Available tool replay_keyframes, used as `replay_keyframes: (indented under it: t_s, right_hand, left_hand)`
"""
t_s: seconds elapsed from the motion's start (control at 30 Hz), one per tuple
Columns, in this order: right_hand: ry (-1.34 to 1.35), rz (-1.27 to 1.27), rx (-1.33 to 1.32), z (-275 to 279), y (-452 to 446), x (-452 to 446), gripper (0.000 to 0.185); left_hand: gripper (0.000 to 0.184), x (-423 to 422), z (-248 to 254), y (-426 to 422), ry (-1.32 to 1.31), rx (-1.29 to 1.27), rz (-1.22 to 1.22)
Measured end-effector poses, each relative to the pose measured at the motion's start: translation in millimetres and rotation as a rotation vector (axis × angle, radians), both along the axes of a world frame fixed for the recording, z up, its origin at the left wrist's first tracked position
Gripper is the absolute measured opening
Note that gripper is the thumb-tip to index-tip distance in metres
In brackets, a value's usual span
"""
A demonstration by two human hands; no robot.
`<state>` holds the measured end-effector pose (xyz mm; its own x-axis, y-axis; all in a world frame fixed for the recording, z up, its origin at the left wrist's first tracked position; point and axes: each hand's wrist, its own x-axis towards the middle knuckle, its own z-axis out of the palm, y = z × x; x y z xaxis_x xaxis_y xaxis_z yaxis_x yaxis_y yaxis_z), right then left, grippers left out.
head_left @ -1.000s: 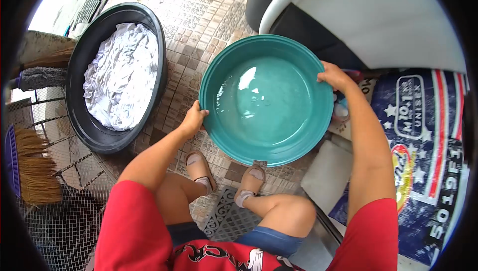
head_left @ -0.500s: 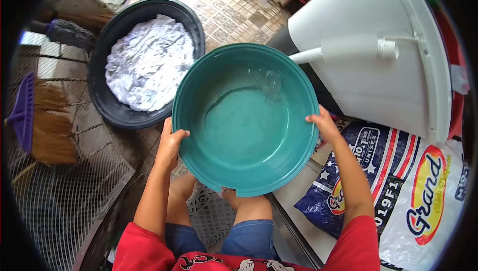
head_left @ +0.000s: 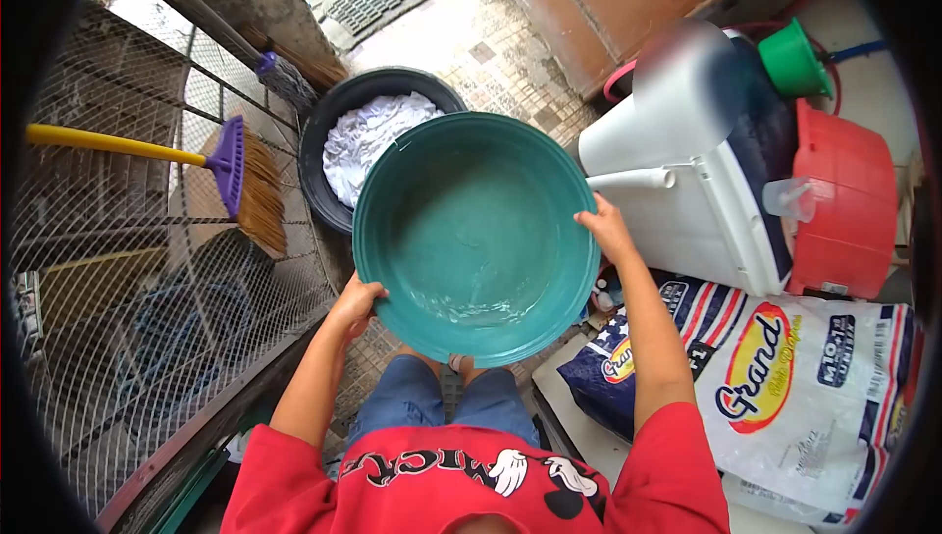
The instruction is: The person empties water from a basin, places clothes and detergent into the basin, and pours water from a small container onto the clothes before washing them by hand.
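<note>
A round green basin is held up in front of me, with a little clear water pooled towards its near side. My left hand grips the rim at the lower left, thumb over the edge. At the right side, my right hand holds the rim the same way. The fingers of both hands are partly hidden beneath the basin. Behind it to the left stands a black tub holding white wet-looking cloth; the green basin covers part of that tub.
On the right are a white appliance with a drain pipe, a red plastic container and a green dipper. Printed Grand plastic packs lie nearer me. To the left stand a mesh gate and a broom with purple head.
The basin has tilted, and its water has run from the far side to the near side. My view has pulled back, showing more of the surroundings. Both hands keep their hold.
</note>
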<state>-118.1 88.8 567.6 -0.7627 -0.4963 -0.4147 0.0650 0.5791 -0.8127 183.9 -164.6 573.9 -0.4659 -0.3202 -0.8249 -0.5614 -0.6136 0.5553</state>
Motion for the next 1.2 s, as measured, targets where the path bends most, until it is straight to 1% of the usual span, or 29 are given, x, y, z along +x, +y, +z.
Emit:
replay_keyframes:
  t_s: [0.07,0.13,0.17,0.2,0.27,0.33,0.37,0.4,0.43,0.47,0.5,0.53,0.57,0.6,0.67,0.73,0.77,0.8,0.87,0.9,0.93,1.0,1.07,1.13,1.2]
  right_hand:
    - [0.115,0.027,0.037,34.9,-6.8,-27.2,0.033]
    - [0.211,0.040,-0.085,86.4,-23.4,-42.4,0.031]
    - [0.204,0.085,-0.065,92.5,-24.4,-62.7,0.034]
    - [0.197,0.126,-0.046,96.8,-25.1,-83.1,0.038]
    - [0.296,0.077,-0.207,149.7,-49.7,-72.5,0.049]
    - [0.377,-0.034,-0.202,198.5,-66.5,-62.4,0.056]
    - [0.379,-0.050,-0.209,214.9,-72.5,-60.9,0.056]
    - [0.458,-0.068,-0.202,227.0,-76.4,-60.1,0.053]
    - [0.533,-0.084,-0.189,235.6,-77.8,-59.2,0.049]
    - [0.531,-0.095,-0.192,241.6,-76.1,-57.5,0.049]
    - [0.638,-0.030,-0.206,246.6,-71.6,-53.6,0.044]
    - [0.745,0.036,-0.219,250.3,-64.7,-51.0,0.040]
    - [0.810,0.075,-0.231,252.8,-56.2,-49.5,0.035]
    - [0.809,0.067,-0.234,251.1,-45.5,-48.9,0.035]
    - [0.667,0.147,-0.277,248.4,-20.5,-51.7,0.032]
    - [0.450,0.083,-0.287,236.5,5.1,-51.3,0.028]
    - [0.391,0.054,-0.233,230.7,17.0,-51.9,0.026]
    - [0.323,0.028,-0.176,223.6,27.3,-49.0,0.025]
    - [0.288,-0.012,-0.227,206.1,42.4,-43.0,0.023]
    - [0.230,-0.020,-0.224,202.1,46.7,-42.9,0.023]
    - [0.166,-0.024,-0.223,198.6,48.9,-42.2,0.023]
    - [0.131,-0.021,-0.214,194.0,45.0,-50.3,0.023]
    - [0.097,0.009,-0.260,186.9,30.8,-64.5,0.023]
    - [0.077,0.032,-0.299,183.6,4.8,-93.4,0.023]
    - [0.103,0.067,-0.285,181.7,-27.7,-121.1,0.024]
  left_hand:
    - [0.038,-4.3,17.3,-4.8,0.088,0.023,0.013]
    - [0.037,-13.4,42.8,-7.6,0.169,0.047,0.079]
    - [0.037,-19.7,61.0,-10.9,0.254,0.063,0.106]
    - [0.033,-28.1,78.1,-14.9,0.276,0.048,0.132]
    - [0.025,-45.6,110.9,-25.2,0.317,0.012,0.215]
    - [0.017,-58.7,108.9,-51.8,0.312,-0.080,0.146]
    - [0.016,-69.0,112.5,-64.1,0.352,-0.090,0.147]
    - [0.014,-78.5,118.8,-73.0,0.389,-0.099,0.152]
    - [0.013,-88.4,125.9,-79.7,0.366,-0.106,0.195]
    - [0.012,-100.6,132.0,-86.9,0.345,-0.114,0.238]
    - [0.014,-112.0,135.1,-97.0,0.345,-0.086,0.246]
    - [0.011,-122.0,137.7,-102.0,0.359,-0.121,0.271]
    - [0.014,-132.3,132.6,-112.9,0.378,-0.096,0.289]
    - [0.017,-141.1,131.6,-125.8,0.396,-0.072,0.308]
    - [0.021,-160.0,124.2,-144.8,0.410,-0.095,0.359]
    - [0.022,-179.7,124.7,-154.5,0.399,-0.117,0.441]
    - [0.027,-188.0,128.4,-155.3,0.430,-0.087,0.476]
    - [0.027,-194.6,127.6,-160.1,0.422,-0.093,0.477]
    - [0.043,-210.5,123.4,-168.0,0.482,-0.009,0.586]
    - [0.048,-217.8,127.2,-165.6,0.535,0.028,0.591]
    - [0.047,-225.1,129.5,-163.7,0.530,0.019,0.617]
    - [0.047,-237.6,122.4,-169.4,0.528,0.058,0.679]
    - [0.044,-248.6,113.1,-171.4,0.519,-0.038,0.712]
    - [0.042,-259.5,93.1,-181.8,0.472,-0.094,0.708]
    - [0.042,-279.4,93.6,-178.4,0.446,-0.142,0.745]
